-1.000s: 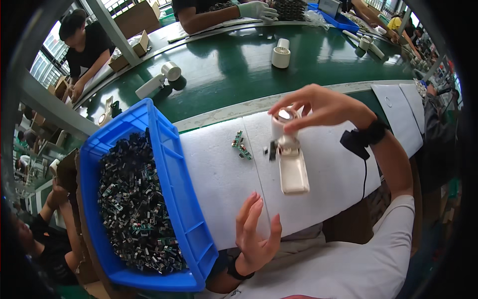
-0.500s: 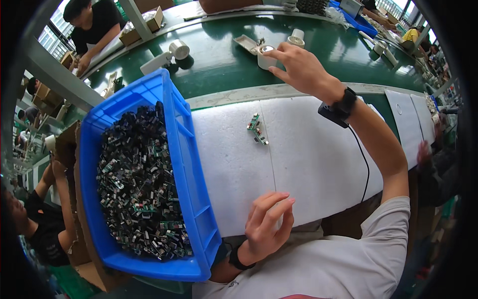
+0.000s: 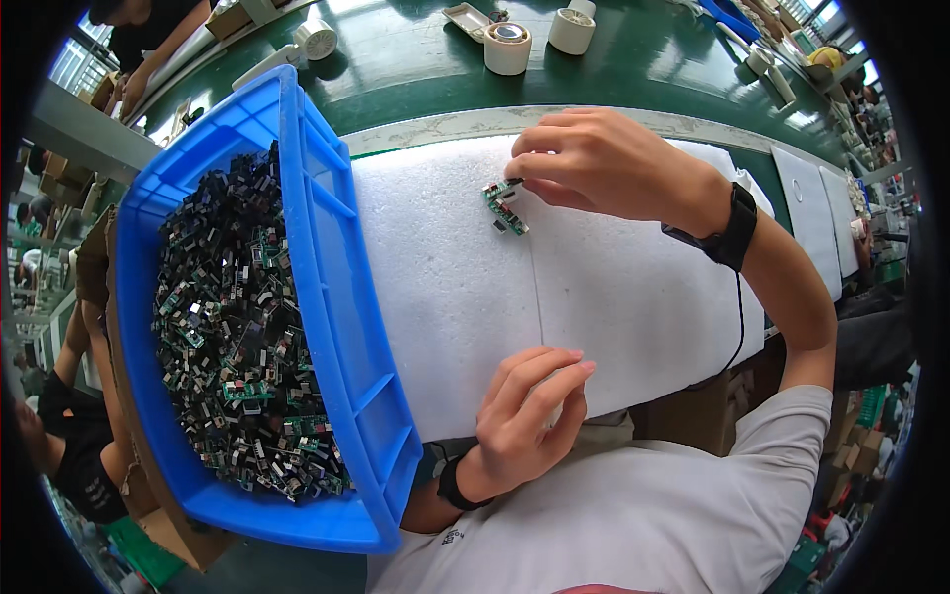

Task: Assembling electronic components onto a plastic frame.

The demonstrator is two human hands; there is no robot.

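Observation:
My right hand (image 3: 618,168) is over the upper part of a white foam sheet (image 3: 435,297), with thumb and fingers pinched at the end of a small green circuit board (image 3: 502,188). Just below, touching or nearly touching it, lies another green circuit board (image 3: 511,224) with small metal and white parts. My left hand (image 3: 529,411) hovers at the sheet's near edge, empty, its fingers loosely bent and apart. To the left stands a blue plastic bin (image 3: 346,287) holding a heap of small circuit boards (image 3: 247,337).
Past the foam, a green work surface (image 3: 406,74) carries a white cylindrical housing (image 3: 507,49), a second white housing (image 3: 572,30) and a white handheld part (image 3: 315,38). A cardboard box (image 3: 139,475) stands beside the bin. Other people work at the left. A black cable (image 3: 740,317) hangs by my right wrist.
My right hand has come back from the white housing on the green surface to the circuit boards on the foam. My left hand keeps nearly the same pose. The view has shifted slightly.

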